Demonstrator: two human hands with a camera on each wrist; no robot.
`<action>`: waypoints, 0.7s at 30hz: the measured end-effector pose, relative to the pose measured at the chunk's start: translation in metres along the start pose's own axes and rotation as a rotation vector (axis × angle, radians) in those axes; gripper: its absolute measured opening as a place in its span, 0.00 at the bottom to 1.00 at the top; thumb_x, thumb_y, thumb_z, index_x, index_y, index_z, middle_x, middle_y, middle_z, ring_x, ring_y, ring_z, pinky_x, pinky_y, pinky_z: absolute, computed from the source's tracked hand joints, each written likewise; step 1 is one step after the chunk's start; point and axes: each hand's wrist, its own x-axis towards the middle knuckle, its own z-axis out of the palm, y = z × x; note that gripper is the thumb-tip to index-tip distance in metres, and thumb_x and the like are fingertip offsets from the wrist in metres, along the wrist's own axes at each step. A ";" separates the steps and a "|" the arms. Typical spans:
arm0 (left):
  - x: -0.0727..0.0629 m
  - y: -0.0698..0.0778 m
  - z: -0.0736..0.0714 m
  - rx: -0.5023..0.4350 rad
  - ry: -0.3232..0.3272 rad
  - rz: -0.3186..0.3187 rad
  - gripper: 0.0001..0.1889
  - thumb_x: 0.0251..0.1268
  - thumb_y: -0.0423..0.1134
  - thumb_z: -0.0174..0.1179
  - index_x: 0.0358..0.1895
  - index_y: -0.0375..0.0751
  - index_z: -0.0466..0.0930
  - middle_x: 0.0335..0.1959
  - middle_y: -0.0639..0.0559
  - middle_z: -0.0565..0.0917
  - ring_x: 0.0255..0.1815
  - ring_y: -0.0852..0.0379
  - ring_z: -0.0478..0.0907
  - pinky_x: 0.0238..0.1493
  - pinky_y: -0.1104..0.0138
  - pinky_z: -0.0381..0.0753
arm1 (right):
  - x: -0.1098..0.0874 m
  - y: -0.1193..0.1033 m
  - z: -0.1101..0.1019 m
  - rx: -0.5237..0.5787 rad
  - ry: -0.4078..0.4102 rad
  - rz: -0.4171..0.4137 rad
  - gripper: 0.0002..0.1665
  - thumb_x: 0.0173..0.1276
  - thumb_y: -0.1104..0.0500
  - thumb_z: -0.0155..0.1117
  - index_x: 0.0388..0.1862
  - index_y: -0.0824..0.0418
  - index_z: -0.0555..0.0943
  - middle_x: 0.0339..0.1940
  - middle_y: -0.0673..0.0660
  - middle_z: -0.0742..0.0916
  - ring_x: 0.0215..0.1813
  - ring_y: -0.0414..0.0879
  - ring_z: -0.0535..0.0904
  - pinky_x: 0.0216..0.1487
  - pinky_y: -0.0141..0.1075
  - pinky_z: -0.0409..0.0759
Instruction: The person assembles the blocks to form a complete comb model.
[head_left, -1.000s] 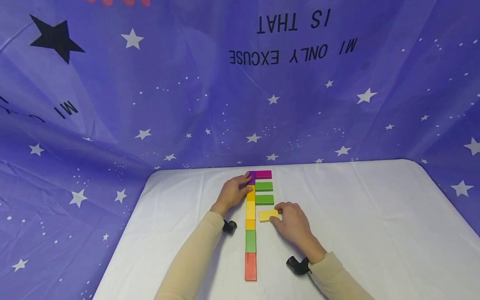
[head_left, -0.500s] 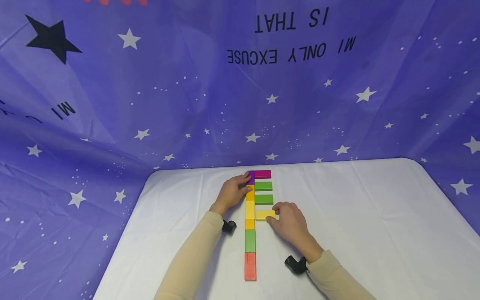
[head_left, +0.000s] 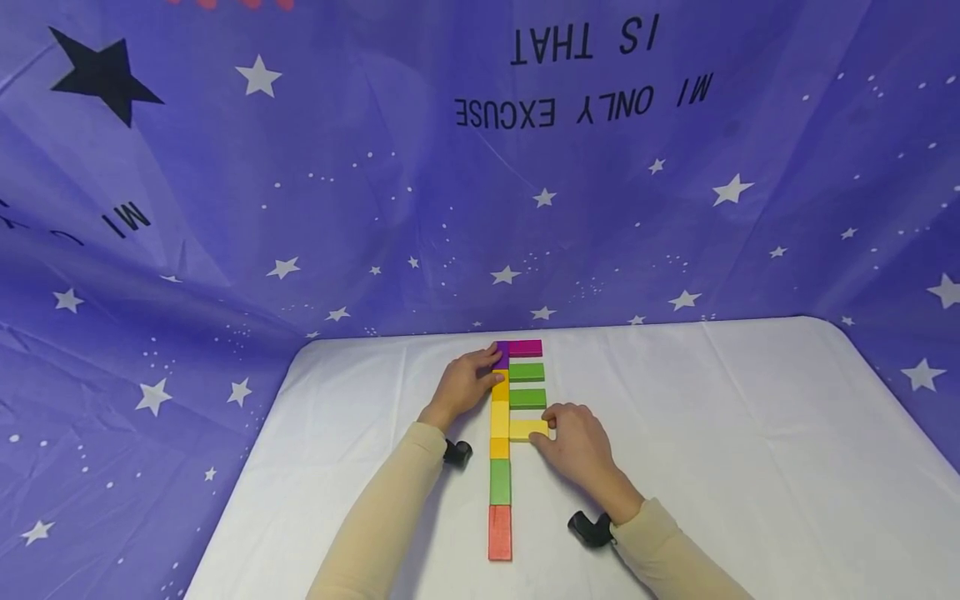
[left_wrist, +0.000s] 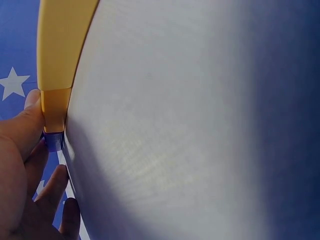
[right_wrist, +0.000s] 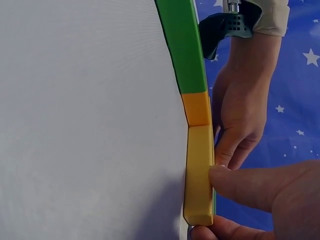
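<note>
Rectangular coloured blocks lie flat in a line running away from me, with several crosswise on its right. My right hand (head_left: 583,442) pinches a yellow block (head_left: 521,429) at its right end between thumb and fingers. That block's left end meets the line beside a light-yellow block (head_left: 500,419). In the right wrist view its end abuts an orange block (right_wrist: 196,109). My left hand (head_left: 461,388) rests at the far end of the line. Its fingers touch the purple block (head_left: 502,360) while its thumb lies against a yellow-orange block (head_left: 498,393).
Two green blocks (head_left: 527,399) and a magenta block (head_left: 526,348) stick out to the right farther back. Nearer me, the line continues with a green block (head_left: 500,482) and a red block (head_left: 500,533). White cloth covers the table (head_left: 712,450); a starry blue curtain (head_left: 420,208) hangs behind.
My right hand has slid the yellow block left until it meets the line; a gap showed there a second ago. My left hand has kept its place.
</note>
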 end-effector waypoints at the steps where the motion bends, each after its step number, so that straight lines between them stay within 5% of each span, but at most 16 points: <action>1: 0.000 0.000 0.000 -0.001 -0.002 -0.001 0.25 0.69 0.43 0.65 0.67 0.41 0.76 0.72 0.53 0.72 0.73 0.47 0.68 0.75 0.53 0.62 | 0.000 0.000 0.000 -0.002 -0.001 0.002 0.20 0.56 0.52 0.79 0.41 0.65 0.87 0.30 0.53 0.84 0.35 0.48 0.76 0.36 0.41 0.79; 11: 0.002 -0.001 0.003 0.034 -0.017 -0.002 0.26 0.70 0.45 0.64 0.68 0.43 0.75 0.72 0.55 0.71 0.73 0.49 0.67 0.75 0.56 0.63 | -0.001 0.008 -0.009 0.022 0.014 0.018 0.22 0.58 0.51 0.77 0.45 0.65 0.86 0.29 0.50 0.81 0.35 0.47 0.73 0.35 0.38 0.75; 21: 0.001 0.009 0.001 0.379 -0.043 0.085 0.27 0.74 0.48 0.59 0.71 0.42 0.73 0.73 0.50 0.72 0.70 0.48 0.71 0.65 0.50 0.74 | 0.004 0.036 -0.035 0.027 0.039 0.053 0.22 0.63 0.51 0.72 0.49 0.66 0.85 0.33 0.54 0.84 0.36 0.49 0.76 0.39 0.44 0.78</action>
